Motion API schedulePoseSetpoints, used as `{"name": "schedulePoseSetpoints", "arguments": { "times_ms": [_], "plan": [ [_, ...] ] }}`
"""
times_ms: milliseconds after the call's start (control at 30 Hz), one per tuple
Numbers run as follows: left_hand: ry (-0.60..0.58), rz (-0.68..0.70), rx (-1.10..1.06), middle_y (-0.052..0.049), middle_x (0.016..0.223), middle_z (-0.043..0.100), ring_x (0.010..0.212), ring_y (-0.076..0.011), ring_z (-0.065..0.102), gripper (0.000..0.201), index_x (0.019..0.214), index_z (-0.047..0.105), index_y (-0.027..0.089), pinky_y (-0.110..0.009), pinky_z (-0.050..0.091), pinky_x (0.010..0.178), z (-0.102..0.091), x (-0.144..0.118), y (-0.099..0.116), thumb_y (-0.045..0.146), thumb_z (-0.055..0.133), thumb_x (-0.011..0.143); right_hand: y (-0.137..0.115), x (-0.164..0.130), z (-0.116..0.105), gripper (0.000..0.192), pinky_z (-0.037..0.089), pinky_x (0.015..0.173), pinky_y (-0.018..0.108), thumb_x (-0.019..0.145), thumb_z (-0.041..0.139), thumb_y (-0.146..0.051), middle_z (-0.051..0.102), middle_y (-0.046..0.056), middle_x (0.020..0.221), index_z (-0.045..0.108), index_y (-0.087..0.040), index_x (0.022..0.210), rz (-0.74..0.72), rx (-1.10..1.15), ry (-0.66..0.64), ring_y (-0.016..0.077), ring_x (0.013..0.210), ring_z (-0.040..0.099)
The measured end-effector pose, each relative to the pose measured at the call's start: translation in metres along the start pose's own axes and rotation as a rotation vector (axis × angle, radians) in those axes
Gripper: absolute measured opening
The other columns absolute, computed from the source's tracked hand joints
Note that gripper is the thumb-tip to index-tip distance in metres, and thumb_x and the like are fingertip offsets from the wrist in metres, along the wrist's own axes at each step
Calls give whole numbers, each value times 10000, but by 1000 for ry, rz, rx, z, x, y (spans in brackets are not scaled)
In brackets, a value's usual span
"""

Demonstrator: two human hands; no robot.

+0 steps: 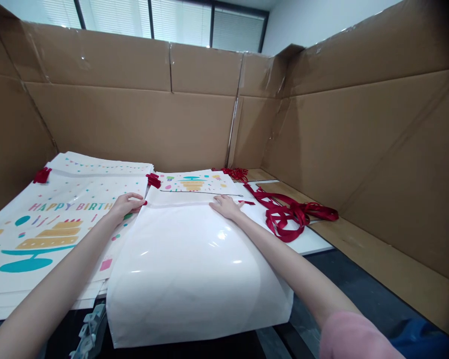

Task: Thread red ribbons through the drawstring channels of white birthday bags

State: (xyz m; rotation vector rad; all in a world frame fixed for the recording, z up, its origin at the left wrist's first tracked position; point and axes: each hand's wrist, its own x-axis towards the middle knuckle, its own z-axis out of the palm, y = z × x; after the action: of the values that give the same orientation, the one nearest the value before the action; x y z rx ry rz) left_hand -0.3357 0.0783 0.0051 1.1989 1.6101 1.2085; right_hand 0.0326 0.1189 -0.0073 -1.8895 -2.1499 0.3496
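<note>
Nearest to us, a grey object (pixel 90 329) shows at the bottom edge below the table; it is cut off and we cannot identify it. One pink sleeve (pixel 349 336) covers our right upper arm, also cut off by the frame.

One white sheet (pixel 194 269) lies glossy side up in front of us, its near edge hanging past the table edge. We count two hands on it, well apart. The left hand (pixel 125 205) rests on the sheet's far left corner, fingers curled; whether it pinches the sheet or only presses on it, we cannot tell. The right hand (pixel 227 205) lies flat and open on the sheet's far edge, gripping nothing.

To the left is one stack of printed bags (pixel 48 224), flat, with a cake design and the words "HAPPY BIRTH"; our left arm hides the rest. The number of bags cannot be counted: only thin edges show. Two red ribbon ends (pixel 42 175) show at the far corners of the top bag.

Beyond the sheet lies one more printed bag (pixel 194 182), mostly hidden under it. To the right, one tangle of red ribbons (pixel 292 212) lies on a white board (pixel 314 242); the strands cannot be counted. A smaller red bundle (pixel 237 173) sits further back.

Cardboard walls (pixel 142 114) enclose three sides. Above them, window blinds (pixel 179 20) are partly visible.
</note>
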Motion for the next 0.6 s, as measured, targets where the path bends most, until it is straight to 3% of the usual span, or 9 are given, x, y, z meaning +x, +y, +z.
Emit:
{"name": "schedulePoseSetpoints", "arguments": {
  "times_ms": [600],
  "plan": [
    [24,20,118,-30,695,670,640,-187,642,536,917,632,182,-245,481,547,-1,5,-4,371,828,455,-3,-4,-2,529,65,950,755,856,382,-554,434,94,1393,498,-275,1290,4,28,9,338,1298,301]
  ]
}}
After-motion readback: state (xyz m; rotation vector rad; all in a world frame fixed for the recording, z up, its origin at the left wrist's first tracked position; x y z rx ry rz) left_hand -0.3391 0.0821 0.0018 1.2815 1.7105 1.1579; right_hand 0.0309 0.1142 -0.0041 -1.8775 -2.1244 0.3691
